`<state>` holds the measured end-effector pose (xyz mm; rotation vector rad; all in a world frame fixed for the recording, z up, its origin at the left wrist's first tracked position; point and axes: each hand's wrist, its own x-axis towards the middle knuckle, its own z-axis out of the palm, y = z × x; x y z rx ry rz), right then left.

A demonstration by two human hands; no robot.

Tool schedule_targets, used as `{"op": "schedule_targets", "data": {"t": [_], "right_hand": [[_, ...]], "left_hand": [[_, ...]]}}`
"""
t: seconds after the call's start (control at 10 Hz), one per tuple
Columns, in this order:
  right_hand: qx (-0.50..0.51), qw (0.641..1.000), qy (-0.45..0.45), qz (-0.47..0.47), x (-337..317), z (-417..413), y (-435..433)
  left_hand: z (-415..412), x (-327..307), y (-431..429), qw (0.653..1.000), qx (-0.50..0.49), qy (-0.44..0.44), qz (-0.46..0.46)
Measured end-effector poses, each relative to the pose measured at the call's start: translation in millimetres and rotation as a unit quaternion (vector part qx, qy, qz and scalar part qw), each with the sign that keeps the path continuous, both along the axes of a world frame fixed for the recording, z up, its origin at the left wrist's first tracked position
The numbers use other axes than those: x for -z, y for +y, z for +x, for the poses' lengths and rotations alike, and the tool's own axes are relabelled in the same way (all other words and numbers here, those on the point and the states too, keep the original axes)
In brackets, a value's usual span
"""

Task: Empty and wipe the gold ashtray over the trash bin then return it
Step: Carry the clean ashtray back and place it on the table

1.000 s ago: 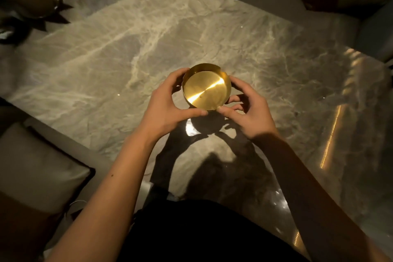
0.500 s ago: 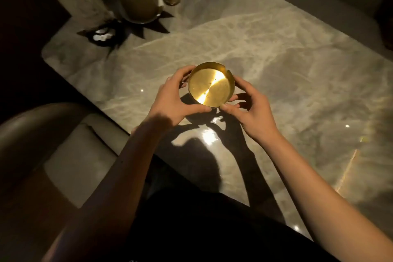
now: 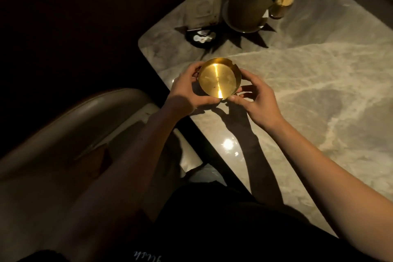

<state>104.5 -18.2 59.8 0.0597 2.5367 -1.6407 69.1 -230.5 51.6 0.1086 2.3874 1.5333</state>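
The gold ashtray [image 3: 219, 78] is a round shiny metal dish with notches in its rim. It is held just above the left edge of the marble table [image 3: 308, 83], tilted toward me so its inside shows, with a few dark specks in it. My left hand [image 3: 187, 91] grips its left rim and my right hand [image 3: 257, 100] grips its right and near rim with thumb and fingertips. No trash bin is in view.
At the table's far corner stand a potted plant [image 3: 246, 8], a small gold candle holder [image 3: 280, 6], an upright menu card [image 3: 202, 0] and a dark dish with pale bits [image 3: 201, 37]. A curved padded chair [image 3: 70, 134] sits at my left, with dark floor beyond.
The view has swung left, so the table's corner and the chair have come into sight. Both hands have carried the ashtray from the table's middle toward its left edge.
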Motion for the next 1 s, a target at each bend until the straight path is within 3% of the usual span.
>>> {"op": "schedule_targets", "data": {"t": [0.5,1.0], "right_hand": [[-0.014,0.987,-0.152,0.041,38,-87,-63],[0.004,0.983,-0.180,-0.025,39,-91,-80]], "left_hand": [[-66,75,-39,0.999,-0.047,-0.017,-0.013],[-77,84,-36,0.997,-0.053,-0.028,-0.052]]}}
